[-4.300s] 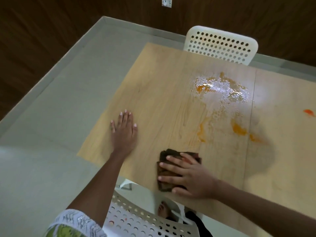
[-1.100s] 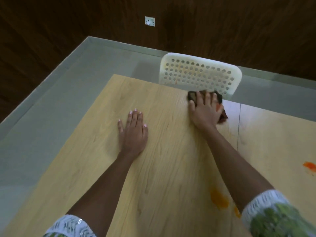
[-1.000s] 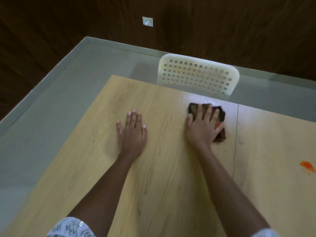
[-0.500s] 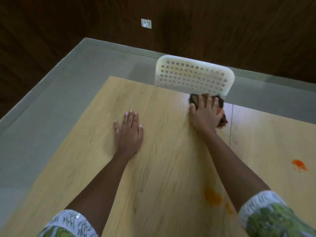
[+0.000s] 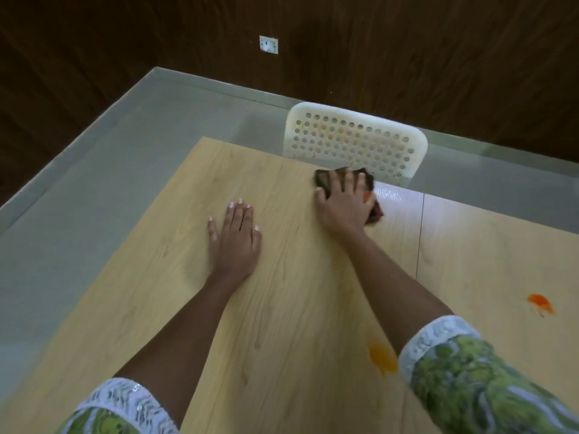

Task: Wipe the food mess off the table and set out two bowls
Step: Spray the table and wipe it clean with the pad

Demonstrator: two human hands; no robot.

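On the head cam, my only view, I look down over a light wood table (image 5: 282, 308) toward its far edge. My right hand (image 5: 343, 205) lies flat on a dark brown cloth (image 5: 322, 178) near that far edge, fingers spread and straight, palm pressing down – not curled round the cloth, just pressing it to the wood. The cloth shows past the fingertips and again at the rt side of the hand, where I see a bit of orange on it. Just right of the cloth the tabletop has a wet shine (image 5: 394, 195).

My left hand (image 5: 235, 239) rests palm-down on bare wood, well left of the cloth, fingers straight and together, holding nothing.

Food mess on the table: an orange-yellow smear (image 5: 383, 358) near my right sleeve (image 5: 470, 380), and a redder orange blot (image 5: 540, 303) out on the rt half, beyond the seam (image 5: 419, 233) that runs front to back across the top.

Beyond the far edge stands a white perforated chair back (image 5: 354, 142), w/ faint orange specks on it. Behind it – grey floor (image 5: 125, 158), a dark wood-panel wall (image 5: 407, 57) and a small white socket plate (image 5: 268, 44). My left sleeve (image 5: 119, 408) is green print w/ a white lace cuff.
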